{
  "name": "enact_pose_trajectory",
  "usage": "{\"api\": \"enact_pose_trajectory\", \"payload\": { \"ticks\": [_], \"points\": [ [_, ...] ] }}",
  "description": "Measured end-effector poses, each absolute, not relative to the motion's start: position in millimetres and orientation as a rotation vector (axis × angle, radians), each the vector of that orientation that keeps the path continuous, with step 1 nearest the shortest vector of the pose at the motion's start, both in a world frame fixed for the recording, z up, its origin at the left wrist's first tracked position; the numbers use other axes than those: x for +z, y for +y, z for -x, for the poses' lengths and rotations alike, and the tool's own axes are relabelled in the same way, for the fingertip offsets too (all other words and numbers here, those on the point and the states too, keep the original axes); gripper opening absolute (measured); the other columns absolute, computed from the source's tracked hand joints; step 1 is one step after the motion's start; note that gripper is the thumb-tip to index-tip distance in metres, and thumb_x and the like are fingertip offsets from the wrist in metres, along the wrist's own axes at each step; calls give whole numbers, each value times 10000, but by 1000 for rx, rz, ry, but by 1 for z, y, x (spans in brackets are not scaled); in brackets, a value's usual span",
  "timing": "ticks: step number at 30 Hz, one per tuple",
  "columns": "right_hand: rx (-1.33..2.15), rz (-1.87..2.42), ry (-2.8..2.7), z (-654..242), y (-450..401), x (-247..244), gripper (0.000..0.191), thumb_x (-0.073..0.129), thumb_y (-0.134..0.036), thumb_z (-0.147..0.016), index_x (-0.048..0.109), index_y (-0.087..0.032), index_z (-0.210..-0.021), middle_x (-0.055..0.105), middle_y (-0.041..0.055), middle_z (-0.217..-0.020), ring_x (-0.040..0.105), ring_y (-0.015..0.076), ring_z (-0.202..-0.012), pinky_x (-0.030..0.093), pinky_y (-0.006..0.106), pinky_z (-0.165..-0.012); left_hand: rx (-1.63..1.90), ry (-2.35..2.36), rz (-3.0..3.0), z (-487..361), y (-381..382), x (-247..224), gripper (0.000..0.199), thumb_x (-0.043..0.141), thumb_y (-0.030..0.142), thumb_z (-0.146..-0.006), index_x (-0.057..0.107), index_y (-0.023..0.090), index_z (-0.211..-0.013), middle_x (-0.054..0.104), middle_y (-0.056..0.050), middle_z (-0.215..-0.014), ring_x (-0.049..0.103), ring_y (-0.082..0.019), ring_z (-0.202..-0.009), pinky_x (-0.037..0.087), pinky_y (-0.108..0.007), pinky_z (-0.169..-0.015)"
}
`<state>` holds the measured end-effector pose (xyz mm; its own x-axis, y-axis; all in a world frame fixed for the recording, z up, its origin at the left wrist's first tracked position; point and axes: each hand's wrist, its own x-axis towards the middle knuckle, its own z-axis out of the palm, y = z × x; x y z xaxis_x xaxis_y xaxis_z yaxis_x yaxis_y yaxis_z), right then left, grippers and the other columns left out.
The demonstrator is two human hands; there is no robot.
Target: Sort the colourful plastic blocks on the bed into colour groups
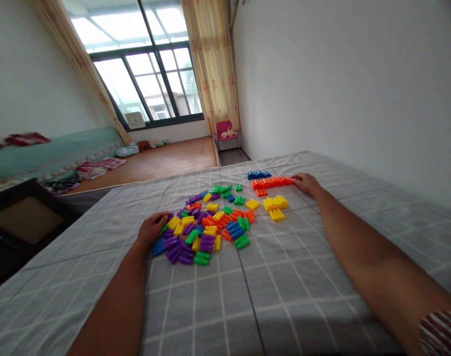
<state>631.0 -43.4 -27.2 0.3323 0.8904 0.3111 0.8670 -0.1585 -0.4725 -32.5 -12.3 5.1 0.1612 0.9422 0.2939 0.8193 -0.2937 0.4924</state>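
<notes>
A mixed pile of plastic blocks in purple, yellow, orange, green and blue lies on the grey checked cloth. My left hand rests at the pile's left edge, fingers bent against purple and green pieces; whether it grips one is hidden. To the right, my right hand has its fingertips on the right end of a long row of orange blocks. Behind that row sits a short row of blue blocks. Yellow blocks are grouped in front of it, with a few green blocks nearer the pile.
The grey checked cloth covers the surface, with a white wall along the right. A dark cabinet stands at the left. Beyond are a brown mat, a pink chair and a window with a clock.
</notes>
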Motion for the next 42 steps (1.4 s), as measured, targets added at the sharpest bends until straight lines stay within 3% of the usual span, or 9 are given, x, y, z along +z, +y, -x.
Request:
{"api": "enact_pose_trajectory", "payload": {
  "ticks": [13, 20, 24, 30, 34, 42],
  "points": [
    [3, 2089, -1424, -619, -52, -14, 342, 522, -364, -843, 694, -166, -1063, 710, 89, -1093, 652, 212, -935, 487, 306, -827, 831, 1741, -2196, 32, -12, 2, 438, 480, 480, -761, 726, 228, -1022, 722, -44, -1106, 641, -234, -1058, 491, -340, -947],
    [-192, 1824, -1423, -566, -54, 40, 350, 462, -342, -883, 655, -159, -1110, 701, 109, -1090, 653, 210, -875, 486, 313, -809, 831, 1738, -2235, 28, -15, 1, 396, 465, 424, -800, 730, 225, -1017, 720, -34, -1107, 639, -219, -1051, 485, -315, -936],
    [-25, 1603, -1782, -491, -57, 64, 336, 484, -363, -883, 662, -183, -1105, 714, 78, -1053, 654, 192, -860, 490, 290, -779, 832, 1737, -2246, 27, -14, -1, 379, 459, 380, -818, 731, 216, -1026, 720, -38, -1106, 636, -210, -1048, 482, -305, -928],
    [171, 1404, -2286, -396, -51, 62, 252, 558, -298, -862, 678, -204, -1062, 724, 48, -1025, 669, 173, -836, 491, 285, -782, 840, 1730, -2227, 23, -17, 1, 330, 479, 318, -822, 742, 230, -1002, 728, -22, -1079, 637, -195, -1031, 483, -276, -905],
    [308, 1319, -2482, -356, -45, 62, 253, 587, -232, -828, 685, -206, -1060, 726, 37, -1020, 669, 171, -856, 491, 282, -784, 836, 1731, -2209, 20, -20, 2, 321, 491, 294, -821, 746, 222, -1002, 731, -26, -1066, 640, -193, -1006, 485, -262, -876],
    [627, 1206, -2829, -315, -45, 71, 353, 749, -255, -679, 721, -234, -1030, 726, 11, -997, 659, 173, -867, 502, 251, -731, 845, 1738, -2170, 18, -19, 0, 315, 494, 289, -825, 750, 226, -999, 734, -23, -1050, 637, -186, -975, 480, -245, -820]
  ]
}}
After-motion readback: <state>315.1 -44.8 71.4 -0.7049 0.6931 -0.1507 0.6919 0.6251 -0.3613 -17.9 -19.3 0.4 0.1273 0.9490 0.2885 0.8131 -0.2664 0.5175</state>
